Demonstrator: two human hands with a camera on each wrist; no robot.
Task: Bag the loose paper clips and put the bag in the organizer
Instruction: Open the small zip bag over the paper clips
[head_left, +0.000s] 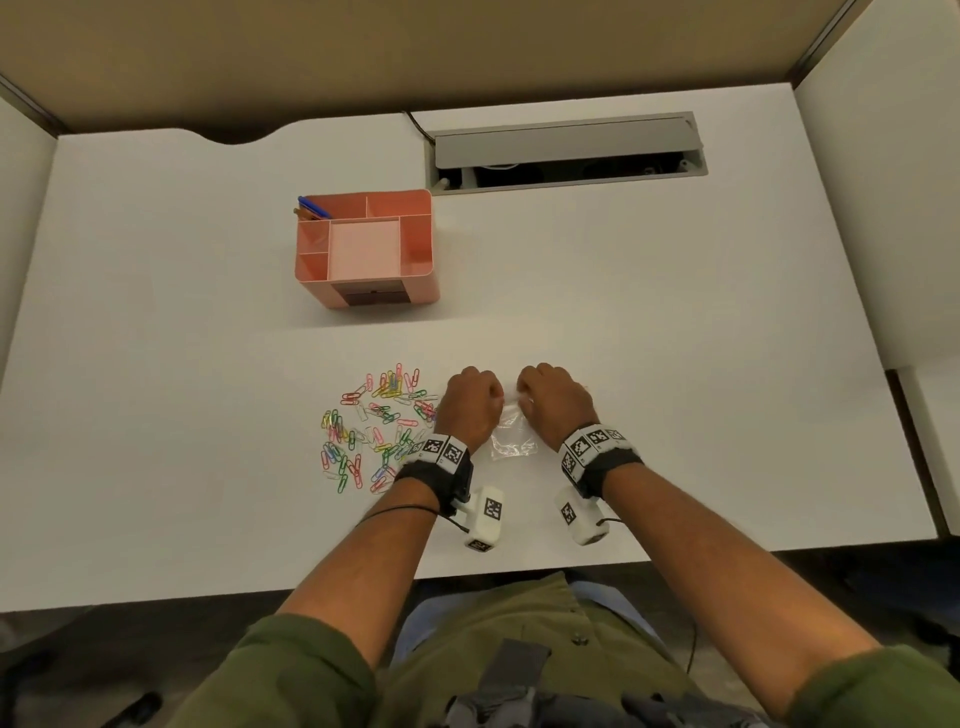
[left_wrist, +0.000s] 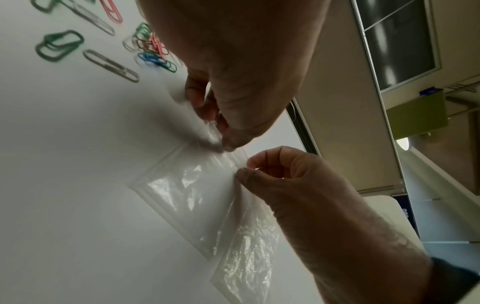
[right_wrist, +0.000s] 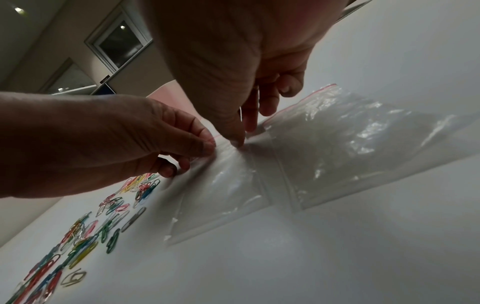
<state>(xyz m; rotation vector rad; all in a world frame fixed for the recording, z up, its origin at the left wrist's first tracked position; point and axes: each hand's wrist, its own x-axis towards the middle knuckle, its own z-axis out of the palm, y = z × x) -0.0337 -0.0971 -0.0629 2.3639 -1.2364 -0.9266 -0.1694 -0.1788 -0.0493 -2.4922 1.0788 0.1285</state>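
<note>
A small clear zip bag (head_left: 511, 415) lies on the white desk (head_left: 675, 312), its mouth pointing away from me. My left hand (head_left: 496, 400) and right hand (head_left: 524, 399) each pinch the bag's top edge, close together. In the left wrist view the left hand (left_wrist: 221, 133) grips the lip of the bag (left_wrist: 187, 195) between thumb and fingers. The right hand (right_wrist: 241, 137) does the same in the right wrist view. Loose coloured paper clips (head_left: 374, 431) lie scattered just left of my left wrist. The pink organizer (head_left: 363, 249) stands farther back on the left.
A second clear bag (right_wrist: 350, 144) with a red zip line lies overlapping the first on its right side. Pens (head_left: 311, 208) stand in the organizer's back-left compartment. A grey cable hatch (head_left: 566, 150) is open at the back of the desk. The desk's front edge is near my forearms.
</note>
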